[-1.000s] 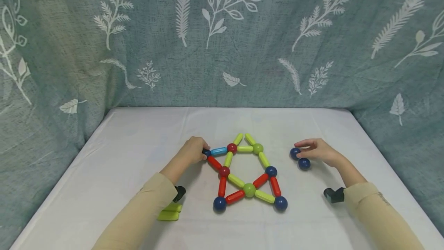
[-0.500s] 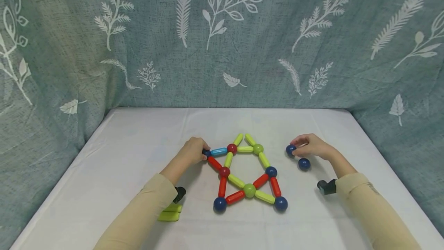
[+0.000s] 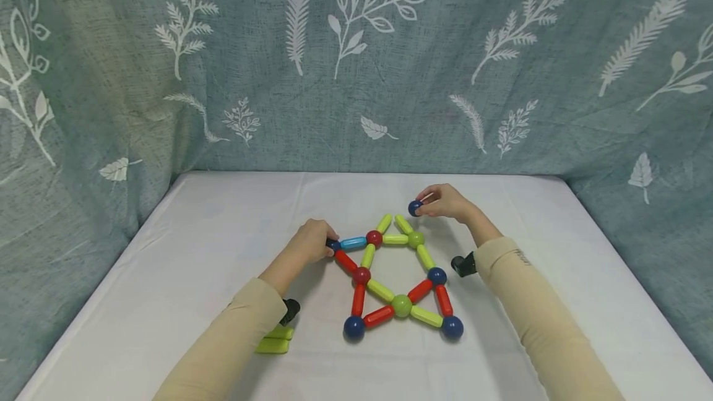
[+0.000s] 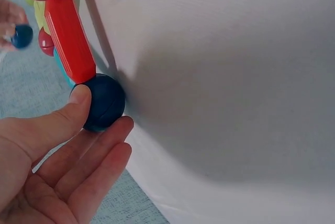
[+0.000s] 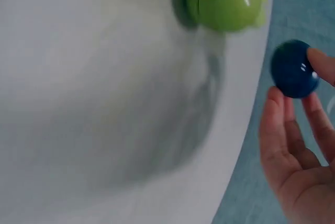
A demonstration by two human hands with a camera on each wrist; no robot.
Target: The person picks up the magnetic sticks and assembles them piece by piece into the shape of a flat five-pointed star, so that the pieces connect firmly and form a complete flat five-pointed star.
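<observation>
My left hand (image 3: pixel 311 242) pinches a dark blue ball (image 4: pixel 108 101) between thumb and fingers. This ball forms the left corner of a flat frame of rods and balls, joined to a red rod (image 4: pixel 70 38) and a light blue rod (image 3: pixel 353 243). My right hand (image 3: pixel 450 204) holds another dark blue ball (image 3: pixel 414 208) at its fingertips, also seen in the right wrist view. That ball is just beyond two lime rods (image 3: pixel 385 223) whose far ends lean toward each other, apart from them. Those rods rise from a red ball (image 3: pixel 374 239) and a green ball (image 3: pixel 416 239).
Several lime rods (image 3: pixel 273 345) lie beside the left sleeve, partly covered by it. The frame's near corners are dark blue balls (image 3: pixel 354 328). A white cloth (image 3: pixel 223 203) covers the table, and a patterned curtain (image 3: pixel 312 122) hangs behind.
My right hand has picked up one blue ball and carried it left and away from me to the frame's far end. The second loose ball is now hidden behind the right arm. The left hand stays put.
</observation>
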